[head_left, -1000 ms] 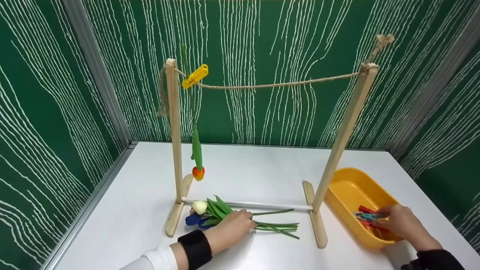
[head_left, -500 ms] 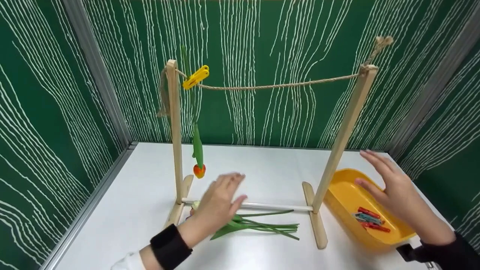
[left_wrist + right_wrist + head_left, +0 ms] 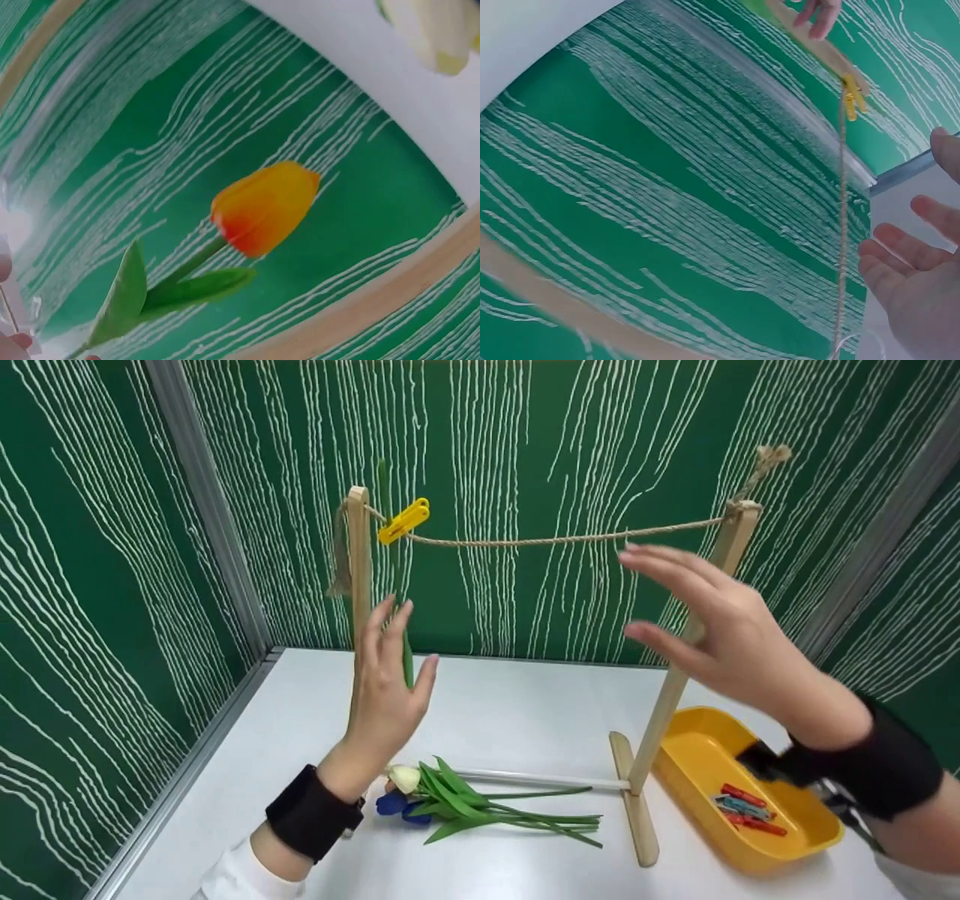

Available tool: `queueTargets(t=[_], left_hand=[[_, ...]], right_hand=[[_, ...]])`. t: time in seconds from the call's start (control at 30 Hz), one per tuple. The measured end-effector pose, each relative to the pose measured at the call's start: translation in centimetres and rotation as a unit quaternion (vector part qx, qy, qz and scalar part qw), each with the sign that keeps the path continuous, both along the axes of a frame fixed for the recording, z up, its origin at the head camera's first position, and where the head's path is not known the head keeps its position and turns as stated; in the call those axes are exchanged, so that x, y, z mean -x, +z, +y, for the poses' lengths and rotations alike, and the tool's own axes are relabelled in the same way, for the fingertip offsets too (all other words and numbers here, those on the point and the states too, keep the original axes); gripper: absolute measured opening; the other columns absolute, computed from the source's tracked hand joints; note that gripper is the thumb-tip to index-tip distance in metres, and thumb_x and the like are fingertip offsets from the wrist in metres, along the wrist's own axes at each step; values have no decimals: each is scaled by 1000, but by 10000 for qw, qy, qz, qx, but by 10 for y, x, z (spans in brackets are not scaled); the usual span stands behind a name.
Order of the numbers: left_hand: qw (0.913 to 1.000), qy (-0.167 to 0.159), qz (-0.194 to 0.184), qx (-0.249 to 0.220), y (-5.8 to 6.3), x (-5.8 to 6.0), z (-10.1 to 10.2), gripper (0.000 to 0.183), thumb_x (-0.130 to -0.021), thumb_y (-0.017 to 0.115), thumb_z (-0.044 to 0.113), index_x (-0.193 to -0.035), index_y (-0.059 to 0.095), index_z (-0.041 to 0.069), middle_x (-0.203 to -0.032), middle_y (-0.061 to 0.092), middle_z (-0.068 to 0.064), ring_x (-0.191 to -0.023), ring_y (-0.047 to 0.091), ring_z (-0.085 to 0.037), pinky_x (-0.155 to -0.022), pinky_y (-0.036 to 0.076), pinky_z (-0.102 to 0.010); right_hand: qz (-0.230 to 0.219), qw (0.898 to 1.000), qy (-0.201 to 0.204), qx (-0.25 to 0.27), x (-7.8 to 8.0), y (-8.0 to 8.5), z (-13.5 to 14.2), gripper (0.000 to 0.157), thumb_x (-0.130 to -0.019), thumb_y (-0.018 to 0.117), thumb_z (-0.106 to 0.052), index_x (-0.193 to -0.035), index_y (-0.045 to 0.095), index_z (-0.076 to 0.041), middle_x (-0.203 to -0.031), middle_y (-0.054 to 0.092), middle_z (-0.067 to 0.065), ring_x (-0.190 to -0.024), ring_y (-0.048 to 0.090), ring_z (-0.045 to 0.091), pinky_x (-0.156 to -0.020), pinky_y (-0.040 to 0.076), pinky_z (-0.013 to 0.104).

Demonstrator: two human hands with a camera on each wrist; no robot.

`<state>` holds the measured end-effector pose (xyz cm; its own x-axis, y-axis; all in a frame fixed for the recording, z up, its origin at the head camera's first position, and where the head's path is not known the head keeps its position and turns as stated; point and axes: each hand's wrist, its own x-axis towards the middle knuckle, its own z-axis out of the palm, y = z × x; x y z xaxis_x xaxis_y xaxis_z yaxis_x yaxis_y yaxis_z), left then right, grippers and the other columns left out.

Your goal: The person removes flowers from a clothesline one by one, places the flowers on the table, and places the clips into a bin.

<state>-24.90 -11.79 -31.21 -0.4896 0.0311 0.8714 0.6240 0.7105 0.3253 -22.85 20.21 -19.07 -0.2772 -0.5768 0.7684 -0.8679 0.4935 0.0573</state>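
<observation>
My left hand (image 3: 382, 690) is raised with spread fingers beside the left post, overlapping the hanging tulip in the head view. That orange-and-yellow tulip (image 3: 266, 210) hangs upside down; its stem is pinned to the rope (image 3: 525, 542) by a yellow clothespin (image 3: 403, 521). My right hand (image 3: 727, 634) is held up in front of the right post, fingers extended, thumb apart, holding nothing. On the table below lie several tulips (image 3: 450, 802), white and blue heads to the left, green stems to the right. The right wrist view also shows the yellow clothespin on the rope.
A wooden stand with a left post (image 3: 359, 555) and a right post (image 3: 667, 697) carries the rope; a white bar (image 3: 540, 780) joins its feet. At right, a yellow bin (image 3: 682, 735) contains red and blue-grey clothespins (image 3: 746, 808). Green walls surround the white table (image 3: 487, 690).
My left hand has left the lying tulips and risen to the hanging one. My right hand has let go of the clothespins, come out of the bin and moved up and left.
</observation>
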Motion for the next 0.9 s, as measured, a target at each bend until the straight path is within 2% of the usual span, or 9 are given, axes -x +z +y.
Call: queueTargets(t=[0.1, 0.17, 0.2, 0.4, 0.53, 0.67, 0.77, 0.9], left_hand=[[9989, -125, -366, -265, 9, 5, -3, 61, -92, 60, 14, -144, 31, 2, -148, 26, -18, -138, 28, -29, -112, 29, -41], [9971, -183, -616, -409, 14, 9, -4, 61, -93, 59, 15, -145, 29, 1, -148, 27, -16, -137, 29, -27, -111, 30, -39], [9960, -204, -734, -473, 16, 10, -4, 62, -93, 59, 15, -145, 28, 1, -148, 27, -16, -136, 31, -25, -111, 31, -38], [9885, -259, -1232, -833, 28, 19, -5, 67, -94, 57, 14, -148, 20, 3, -146, 32, -13, -126, 42, -23, -102, 42, -34], [9851, -324, -1328, -1047, 33, 23, -5, 64, -94, 56, 6, -149, 23, 7, -134, 46, -12, -114, 54, -23, -93, 48, -32], [9845, -319, -1351, -1069, 34, 26, -7, 54, -94, 55, 3, -144, 34, 5, -113, 60, -12, -102, 61, -21, -85, 52, -29], [9848, -274, -1359, -1048, 33, 27, -9, 45, -94, 55, 4, -137, 43, 2, -102, 63, -12, -95, 62, -20, -82, 54, -30], [9845, -205, -1369, -1076, 31, 27, -10, 41, -94, 56, 6, -134, 47, 1, -99, 62, -13, -91, 61, -20, -80, 55, -31]], right_hand=[[1, 9999, 125, -26, 6, 23, -20, 53, -87, 68, -23, -133, 51, -6, -136, 53, 9, -113, 58, 19, -104, 37, 23], [-116, 9998, 97, -97, 12, 37, -32, 52, -87, 68, -18, -135, 50, -7, -137, 52, 7, -127, 47, 23, -109, 34, 31], [-191, 9997, 26, -156, 15, 43, -37, 52, -88, 67, -17, -136, 49, -8, -138, 51, 6, -128, 46, 22, -109, 34, 33], [-1049, 9919, -654, -296, 29, 71, -67, 50, -93, 58, -31, -140, 44, -19, -143, 46, -2, -128, 45, 19, -106, 37, 37], [-1354, 9848, -975, -477, 39, 80, -88, 54, -94, 55, -41, -141, 43, -19, -144, 44, -3, -129, 43, 19, -107, 35, 37], [-1574, 9809, -1022, -519, 47, 84, -111, 55, -94, 53, -43, -141, 43, -17, -144, 44, -2, -129, 43, 16, -107, 36, 31], [-1799, 9782, -935, -444, 51, 86, -128, 52, -94, 54, -41, -140, 45, -17, -140, 48, -2, -125, 47, 13, -102, 40, 25], [-2175, 9710, -920, -377, 57, 83, -147, 48, -94, 55, -37, -137, 48, -16, -136, 53, -3, -116, 53, 8, -96, 44, 20]])
